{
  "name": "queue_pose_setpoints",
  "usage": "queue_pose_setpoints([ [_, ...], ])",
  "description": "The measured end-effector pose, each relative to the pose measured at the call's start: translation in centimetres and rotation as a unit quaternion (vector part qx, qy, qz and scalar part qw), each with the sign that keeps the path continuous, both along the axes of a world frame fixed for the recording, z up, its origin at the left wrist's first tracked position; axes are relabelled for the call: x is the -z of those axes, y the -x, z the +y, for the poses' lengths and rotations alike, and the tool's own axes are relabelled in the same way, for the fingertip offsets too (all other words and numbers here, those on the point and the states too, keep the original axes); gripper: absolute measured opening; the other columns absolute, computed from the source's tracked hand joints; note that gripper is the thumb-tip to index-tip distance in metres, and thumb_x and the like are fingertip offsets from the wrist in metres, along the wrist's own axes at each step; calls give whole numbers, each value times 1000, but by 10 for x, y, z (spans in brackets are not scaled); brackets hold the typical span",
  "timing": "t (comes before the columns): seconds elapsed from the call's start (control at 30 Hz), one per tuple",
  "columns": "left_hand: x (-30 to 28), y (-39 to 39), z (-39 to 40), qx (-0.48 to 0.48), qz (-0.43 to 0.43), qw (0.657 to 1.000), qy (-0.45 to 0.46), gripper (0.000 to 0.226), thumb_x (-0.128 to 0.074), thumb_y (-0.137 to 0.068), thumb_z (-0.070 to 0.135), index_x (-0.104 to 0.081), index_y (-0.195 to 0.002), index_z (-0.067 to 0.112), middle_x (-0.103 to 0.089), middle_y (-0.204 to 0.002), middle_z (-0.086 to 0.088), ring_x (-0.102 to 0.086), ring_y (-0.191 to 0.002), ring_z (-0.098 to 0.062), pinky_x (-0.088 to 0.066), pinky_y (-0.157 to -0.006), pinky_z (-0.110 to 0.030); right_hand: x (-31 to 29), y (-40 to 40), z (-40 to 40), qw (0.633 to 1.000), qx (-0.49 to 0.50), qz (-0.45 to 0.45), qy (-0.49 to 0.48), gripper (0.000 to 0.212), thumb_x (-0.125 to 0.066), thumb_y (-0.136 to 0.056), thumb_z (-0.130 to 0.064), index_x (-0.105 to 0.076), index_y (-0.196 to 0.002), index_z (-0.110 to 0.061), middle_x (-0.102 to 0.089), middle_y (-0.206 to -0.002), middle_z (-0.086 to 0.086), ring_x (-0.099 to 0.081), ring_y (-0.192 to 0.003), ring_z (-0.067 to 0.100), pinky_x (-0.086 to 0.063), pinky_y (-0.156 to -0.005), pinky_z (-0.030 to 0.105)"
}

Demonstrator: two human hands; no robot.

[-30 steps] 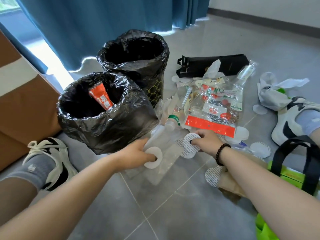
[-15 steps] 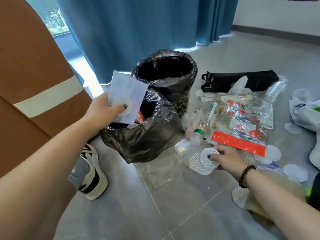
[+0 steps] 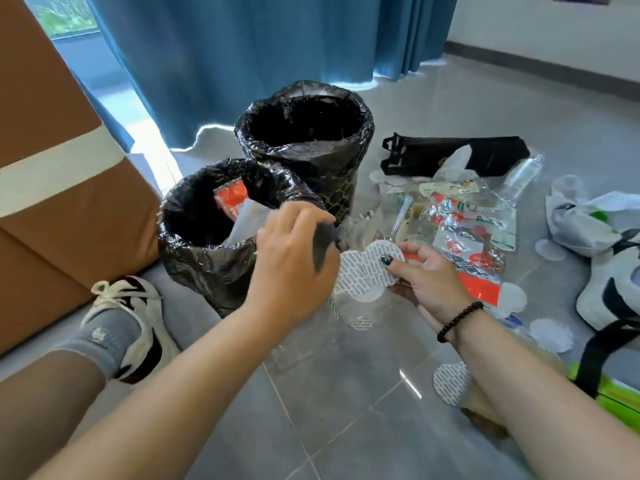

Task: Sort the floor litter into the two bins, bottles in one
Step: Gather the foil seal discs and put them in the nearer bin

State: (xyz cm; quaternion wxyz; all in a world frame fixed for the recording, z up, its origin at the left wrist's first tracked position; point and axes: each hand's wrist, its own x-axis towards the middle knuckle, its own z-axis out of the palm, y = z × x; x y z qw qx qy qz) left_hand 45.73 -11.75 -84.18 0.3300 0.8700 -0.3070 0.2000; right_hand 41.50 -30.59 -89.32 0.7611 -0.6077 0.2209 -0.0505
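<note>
My right hand (image 3: 427, 282) pinches a stack of white round seals (image 3: 367, 271) in its fingers, just beside the near bin (image 3: 207, 268). My left hand (image 3: 294, 258) hangs over that bin's rim, fingers loose and holding nothing.

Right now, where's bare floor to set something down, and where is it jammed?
Bare grey tile lies near the camera, between the forearms, and past the black tote bag toward the baseboard. Crowded: right of the near bin and far bin, where clear packets, round seal liners and a white plastic bag overlap.
</note>
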Motion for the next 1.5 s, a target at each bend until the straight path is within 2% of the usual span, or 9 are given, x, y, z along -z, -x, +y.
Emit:
queue_pose_setpoints([
  [0.13, 5, 10, -18, -10, 281, 960, 2, 18, -65, -85, 30, -58, -101, 26, -61, -90, 10, -55, -73, -3, -45, -66, -18, -16, 0, 2, 998, 11, -42, -42, 16, -61, -86, 2, -58, -96, -11, -73, -81, 4, -68, -68, 14, -55, -62, 28],
  [0.27, 5, 3, -14, 12, 395, 914, 94, 28, -73, -81, 12, -59, -103, 22, -71, -84, 1, -65, -71, -14, -53, -69, -27, -23, 0, 2, 997, 5, -52, -57, 15, -59, -88, 3, -58, -96, -10, -72, -80, 7, -68, -67, 14, -55, -57, 24],
  [0.4, -2, -4, -3, 0, 360, 926, 112, 17, -72, -81, 5, -66, -87, 20, -70, -73, 4, -65, -68, -16, -58, -76, -37, -20, -2, 4, 997, 23, -47, -52, 11, -61, -88, -2, -59, -93, -11, -71, -88, 7, -66, -72, 15, -52, -55, 23],
  [0.73, -40, -55, 56, -151, 201, 948, 194, 10, -70, -86, 19, -65, -94, 16, -74, -69, 8, -71, -67, -4, -58, -69, -29, -13, 0, 2, 997, 62, -9, -40, 12, -58, -92, -9, -66, -86, -14, -71, -75, 0, -63, -59, 6, -47, -51, 20],
  [0.97, -25, -68, 90, -226, 184, 953, 88, 15, -67, -85, 14, -68, -96, 24, -73, -84, 9, -67, -68, 5, -55, -87, -34, -8, -2, 11, 998, 53, 12, -26, 10, -60, -90, -9, -69, -93, -14, -70, -78, 0, -60, -59, 5, -47, -53, 19],
  [1.07, -24, -67, 92, -222, 160, 961, 47, 14, -65, -86, 15, -70, -93, 26, -73, -90, 9, -67, -68, 6, -51, -80, -25, -7, -2, 14, 998, 52, 12, -14, 13, -60, -90, -9, -69, -100, -10, -70, -84, 4, -60, -65, 9, -48, -56, 21],
  [1.2, -28, -63, 88, -244, 85, 966, -14, 18, -62, -86, 18, -70, -101, 24, -70, -97, 5, -66, -76, -17, -47, -83, -29, -10, -3, 15, 999, 46, 10, -15, 11, -60, -90, -8, -68, -97, -11, -70, -83, 6, -60, -59, 10, -47, -54, 20],
  [1.3, -35, -52, 67, -199, 5, 980, -19, 16, -62, -85, 14, -71, -97, 19, -61, -86, 4, -54, -63, -12, -42, -76, -26, -14, -3, 16, 999, 47, 1, -22, 10, -60, -90, -8, -68, -94, -11, -70, -81, 6, -60, -57, 10, -46, -54, 22],
  [1.5, -30, -6, 4, -12, 217, 976, -19, 6, -65, -85, 34, -67, -82, 30, -63, -68, 17, -53, -57, 4, -38, -60, -9, -33, -1, 18, 998, 45, -39, -34, 11, -59, -91, -9, -68, -88, -16, -72, -78, 2, -62, -57, 6, -48, -53, 20],
])
